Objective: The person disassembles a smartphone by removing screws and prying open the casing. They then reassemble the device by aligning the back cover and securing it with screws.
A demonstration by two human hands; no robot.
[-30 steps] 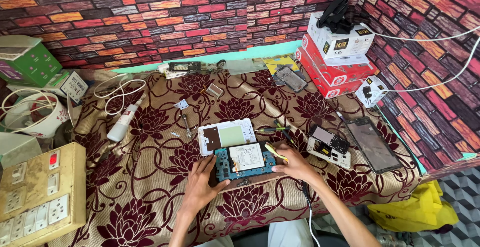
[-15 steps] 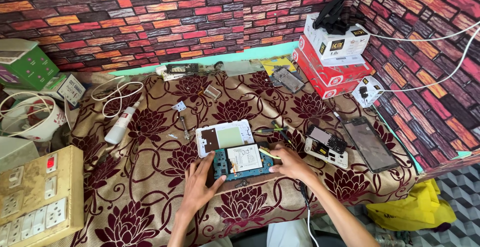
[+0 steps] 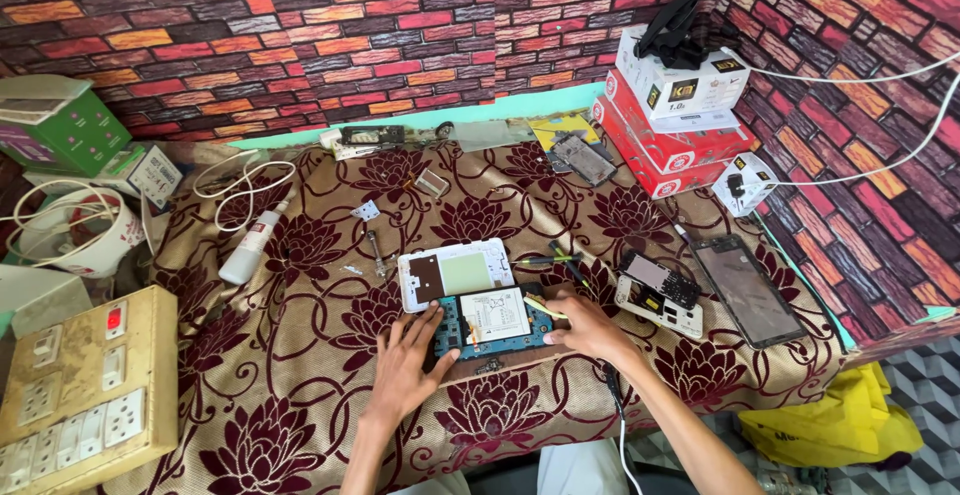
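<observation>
An opened phone body [image 3: 492, 322] with a blue board and a white battery lies near the front edge of the cloth-covered table [image 3: 300, 355]. My left hand [image 3: 407, 363] rests flat at its left end, fingers spread and touching it. My right hand [image 3: 588, 329] is at its right end and pinches a thin yellow-tipped tool [image 3: 540, 306] against the phone. A white phone back frame [image 3: 455, 273] lies just behind the opened body.
A second opened phone [image 3: 658, 292] and a dark screen panel [image 3: 748, 289] lie to the right. Red and white boxes [image 3: 672, 120] stand at the back right. A white bottle [image 3: 250, 246], coiled cable [image 3: 240, 180] and a switchboard [image 3: 80, 385] are on the left.
Both hands have stayed at the ends of the opened phone with only small shifts. The view has tilted slightly.
</observation>
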